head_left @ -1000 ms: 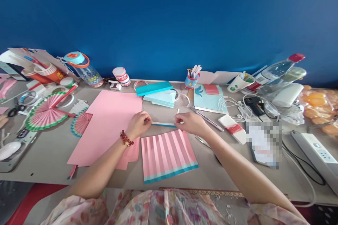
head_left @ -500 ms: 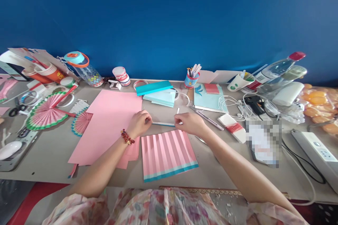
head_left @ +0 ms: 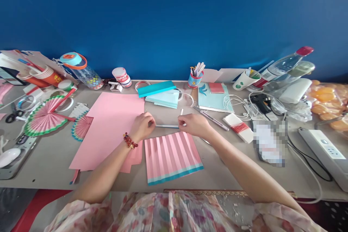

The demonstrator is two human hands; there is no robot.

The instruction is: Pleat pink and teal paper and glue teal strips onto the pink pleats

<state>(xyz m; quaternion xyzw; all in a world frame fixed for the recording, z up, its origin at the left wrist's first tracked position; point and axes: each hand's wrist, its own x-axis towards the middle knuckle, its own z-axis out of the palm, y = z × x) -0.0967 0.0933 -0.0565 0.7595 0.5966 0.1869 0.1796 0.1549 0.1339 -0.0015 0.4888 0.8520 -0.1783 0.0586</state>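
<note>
A narrow white-and-blue paper strip [head_left: 167,126] stretches level between my two hands. My left hand [head_left: 143,125], with a beaded bracelet at the wrist, pinches its left end. My right hand [head_left: 193,126] has its fingers closed on the other end. Just below the strip lies a pleated pink paper sheet [head_left: 171,157] with a blue band along its near edge. Large pink sheets [head_left: 111,127] lie under and beside my left forearm. Beyond the strip, pale blue paper pieces [head_left: 163,98] rest partly under a teal folded paper [head_left: 157,88].
A craft knife [head_left: 213,119] and a thread-wound white card [head_left: 238,127] lie right of my right hand. Farther right are a phone [head_left: 269,143] and a power strip [head_left: 324,156]. Finished-looking paper fans [head_left: 45,114] lie left. A pen cup [head_left: 195,79] stands by the wall.
The whole view has shifted slightly, with things appearing a little left and higher. Both hands keep their closed hold on the strip.
</note>
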